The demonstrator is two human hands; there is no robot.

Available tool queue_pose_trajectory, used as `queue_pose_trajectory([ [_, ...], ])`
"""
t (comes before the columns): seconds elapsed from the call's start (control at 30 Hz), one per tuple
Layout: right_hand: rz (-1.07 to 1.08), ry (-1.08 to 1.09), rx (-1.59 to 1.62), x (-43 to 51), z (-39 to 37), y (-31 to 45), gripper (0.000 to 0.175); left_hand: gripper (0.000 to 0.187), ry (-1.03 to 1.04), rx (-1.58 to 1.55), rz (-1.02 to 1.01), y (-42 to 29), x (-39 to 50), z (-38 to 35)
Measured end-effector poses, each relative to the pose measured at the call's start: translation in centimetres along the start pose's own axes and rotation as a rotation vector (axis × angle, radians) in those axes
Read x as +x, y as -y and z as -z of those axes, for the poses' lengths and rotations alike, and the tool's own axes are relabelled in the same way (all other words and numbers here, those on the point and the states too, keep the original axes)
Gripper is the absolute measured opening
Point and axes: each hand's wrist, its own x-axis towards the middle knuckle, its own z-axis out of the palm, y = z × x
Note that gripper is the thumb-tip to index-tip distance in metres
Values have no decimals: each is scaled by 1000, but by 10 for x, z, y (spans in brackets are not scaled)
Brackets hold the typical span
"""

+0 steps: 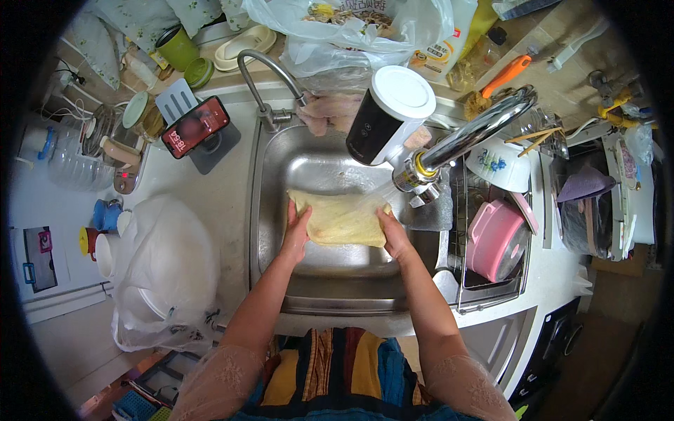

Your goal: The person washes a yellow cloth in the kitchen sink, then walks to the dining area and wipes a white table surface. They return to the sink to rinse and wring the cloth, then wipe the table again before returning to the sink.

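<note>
A pale yellow cloth [345, 218] is stretched flat between both hands above the steel sink basin [337, 284]. My left hand [298, 229] grips its left end, with the thumb on top. At the right end, my right hand [392, 231] holds the cloth's edge. The chrome faucet [463, 134] reaches in from the upper right, and water seems to run from its head onto the cloth. A black and white canister with a white lid [404, 93] stands at the sink's back edge, close to the faucet.
A pink pot [495, 239] and a white floral bowl [500, 163] sit in the wire rack right of the sink. Left are a phone [195, 128] on a stand and a stuffed plastic bag [166, 263]. A thin steel tap [268, 113] rises at the back left corner.
</note>
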Motion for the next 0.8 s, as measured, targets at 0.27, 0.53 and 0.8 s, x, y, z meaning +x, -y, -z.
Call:
queue_pose_trajectory([
  [0.27, -59, 141, -244, -3, -35, 24, 37, 64, 115, 702, -2, 40, 29, 37],
  [0.53, -170, 269, -830, -16, -40, 90, 36, 32, 884, 1064, -354, -41, 53, -49],
  [0.8, 98, 228, -1196, -33, -23, 134, 35, 27, 1053, 1160, -171, -83, 58, -35],
])
